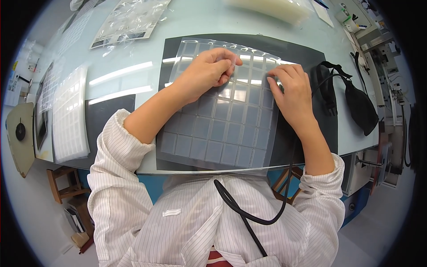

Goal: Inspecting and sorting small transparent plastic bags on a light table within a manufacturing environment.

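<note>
A clear plastic sheet (218, 129), divided into a grid of rectangular cells, lies on a black mat (289, 151) in front of me. My left hand (207, 73) is over the sheet's upper middle, fingers curled and thumb pressed in. A bit of clear film shows at its fingertips; how that film joins the sheet cannot be made out. Over the sheet's upper right edge, my right hand (291, 91) has bent fingers with a gap between thumb and forefinger. Nothing shows in that gap.
A stack of clear gridded sheets (71, 115) stands at the left. Bagged sheets (129, 22) lie far left, and a translucent stack (271, 9) is at the back. A black pouch with straps (358, 107) sits at right. A black cable (258, 218) hangs across my front.
</note>
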Tool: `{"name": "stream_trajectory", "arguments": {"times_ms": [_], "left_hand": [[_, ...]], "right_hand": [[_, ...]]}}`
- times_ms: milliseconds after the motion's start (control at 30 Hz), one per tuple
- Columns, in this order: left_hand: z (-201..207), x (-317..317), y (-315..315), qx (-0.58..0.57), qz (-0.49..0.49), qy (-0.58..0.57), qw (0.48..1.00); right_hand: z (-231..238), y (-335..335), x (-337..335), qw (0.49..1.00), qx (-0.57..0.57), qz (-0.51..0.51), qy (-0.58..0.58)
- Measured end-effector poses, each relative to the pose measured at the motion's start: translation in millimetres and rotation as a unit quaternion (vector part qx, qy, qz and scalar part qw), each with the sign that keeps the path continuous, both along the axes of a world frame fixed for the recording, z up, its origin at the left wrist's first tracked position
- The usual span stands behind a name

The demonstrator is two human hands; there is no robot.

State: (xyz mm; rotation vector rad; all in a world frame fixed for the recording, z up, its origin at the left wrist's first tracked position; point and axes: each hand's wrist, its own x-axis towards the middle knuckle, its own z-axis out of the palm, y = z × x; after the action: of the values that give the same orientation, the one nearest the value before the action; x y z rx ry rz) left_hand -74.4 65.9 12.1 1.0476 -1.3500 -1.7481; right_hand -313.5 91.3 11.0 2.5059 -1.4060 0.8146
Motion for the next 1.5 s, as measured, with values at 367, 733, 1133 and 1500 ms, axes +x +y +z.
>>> {"name": "stream_trajectory", "arguments": {"times_ms": [367, 733, 1133, 1500], "left_hand": [[-1.1, -0.3, -1.1, -0.002, -0.001, -0.003, 1.000], [0.1, -0.1, 0.1, -0.006, -0.003, -0.004, 1.000], [0.6, 0.5, 1.2, -0.009, -0.007, 0.000, 1.000], [10.1, -19.3, 27.8, -0.135, -0.117, -0.042, 0.983]], "right_hand": [[-1.3, 3.2, 1.2, 1.000, -0.002, -0.002, -0.009], [0.3, 1.3, -0.8, 0.999, 0.036, -0.003, -0.013], [-1.3, -3.2, 3.3, 1.000, -0.010, 0.003, 0.001], [41.7, 40.0, 19.2, 0.956, 0.170, 0.112, -0.210]]}}
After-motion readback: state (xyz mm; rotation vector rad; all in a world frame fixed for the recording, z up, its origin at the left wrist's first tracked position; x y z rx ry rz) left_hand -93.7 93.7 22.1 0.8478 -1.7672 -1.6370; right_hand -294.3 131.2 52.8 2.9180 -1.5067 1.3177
